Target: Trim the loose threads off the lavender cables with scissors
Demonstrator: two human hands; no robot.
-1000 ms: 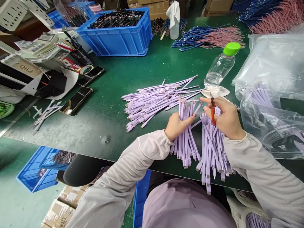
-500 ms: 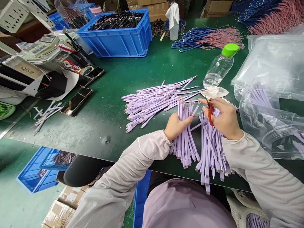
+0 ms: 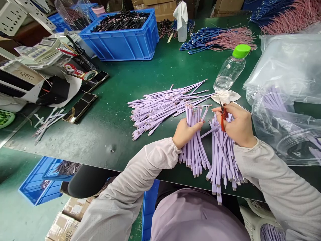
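A bundle of flat lilac cables [image 3: 193, 147] is gripped in my left hand [image 3: 184, 132], its bare wire ends pointing up and away, its plugs hanging toward the table edge. My right hand [image 3: 242, 129] is closed around small orange-handled cutters [image 3: 222, 123] with dark, pointed tips turned upward. Beneath that hand, a second group of lilac cables [image 3: 222, 164] lies fanned out, plugs toward me. One cable slants between the two groups. Beyond my left hand, a larger pile of lilac cables [image 3: 160, 108] rests on the green table.
A clear bottle [image 3: 229, 73] with a green cap stands behind a crumpled white cloth [image 3: 226, 97]. Plastic bags [image 3: 283, 70] cover the right side. A blue crate [image 3: 122, 43] of black cables stands at the back. Phones [image 3: 80, 107] and cut scraps [image 3: 48, 124] lie left.
The cutters have turned slightly in my right hand, and their orange handles look farther apart. My left hand keeps its grip on the bundle. The whole view has shifted slightly.
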